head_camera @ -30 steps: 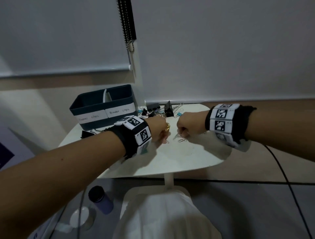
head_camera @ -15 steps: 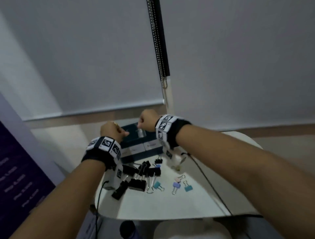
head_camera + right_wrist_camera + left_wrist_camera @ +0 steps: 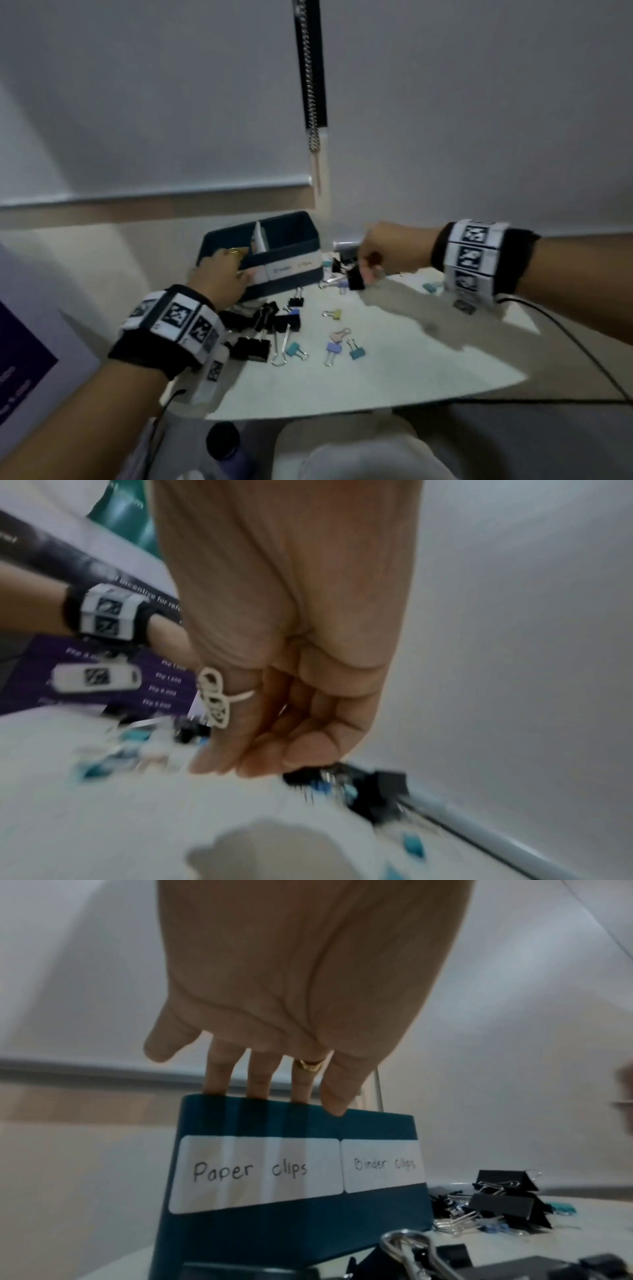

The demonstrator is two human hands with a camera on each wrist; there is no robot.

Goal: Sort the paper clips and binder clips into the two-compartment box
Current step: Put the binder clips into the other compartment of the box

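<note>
The dark blue two-compartment box (image 3: 291, 270) (image 3: 291, 1231) stands at the back of the white table, labelled "Paper clips" on the left and "Binder clips" on the right. My left hand (image 3: 222, 274) (image 3: 270, 1088) reaches straight fingers down into the paper clips compartment with the thumb at the front rim; the fingertips are hidden inside. My right hand (image 3: 371, 270) (image 3: 267, 758) is to the right of the box. Its fingers are bunched against the thumb at a black binder clip (image 3: 355, 279) (image 3: 301, 773), and blur hides whether they pinch it.
Several black binder clips (image 3: 260, 329) (image 3: 507, 1202) lie in front of the box, with small coloured binder clips (image 3: 356, 353) nearer the middle. A black cable (image 3: 565, 329) crosses the table's right edge. A dark bottle (image 3: 224, 442) stands below the front edge (image 3: 376, 401).
Both hands were raised over the box half a second ago. The left hand has dropped into the paper clips compartment. The right hand has swung off to the right, down to the clips there.
</note>
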